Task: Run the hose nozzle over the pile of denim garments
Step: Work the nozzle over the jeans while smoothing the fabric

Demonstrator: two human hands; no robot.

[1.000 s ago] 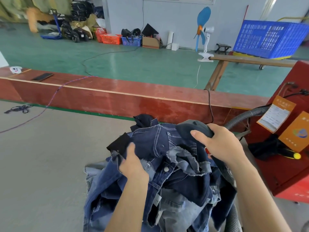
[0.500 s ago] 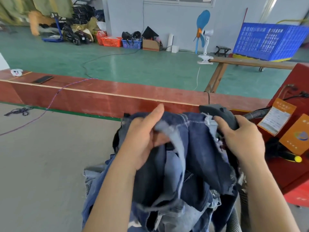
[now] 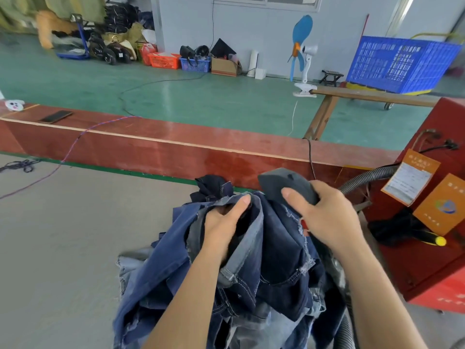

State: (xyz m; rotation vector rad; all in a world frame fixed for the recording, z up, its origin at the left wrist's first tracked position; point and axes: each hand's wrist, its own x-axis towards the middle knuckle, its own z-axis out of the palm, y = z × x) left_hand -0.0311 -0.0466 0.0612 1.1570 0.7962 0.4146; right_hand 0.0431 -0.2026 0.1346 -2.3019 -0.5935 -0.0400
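A pile of dark and light blue denim garments (image 3: 276, 260) lies heaped on the grey table in front of me. My left hand (image 3: 224, 225) grips a fold of the top garment near the pile's upper edge. My right hand (image 3: 324, 215) holds the dark grey hose nozzle (image 3: 284, 185), which rests against the top right of the pile. A grey ribbed hose (image 3: 364, 178) runs from the nozzle's side to the red machine, and another stretch of hose (image 3: 344, 331) shows at the lower right.
A red machine (image 3: 427, 235) with orange tags stands close on my right. A long red board (image 3: 151, 147) borders the grey table (image 3: 63, 248) at the back, with a phone (image 3: 55, 117) on it. Cords, a fan and a blue crate lie beyond.
My left hand has lowered the lifted denim and now grips a fold lower on the pile. My right hand with the nozzle has shifted slightly left over the pile's top.
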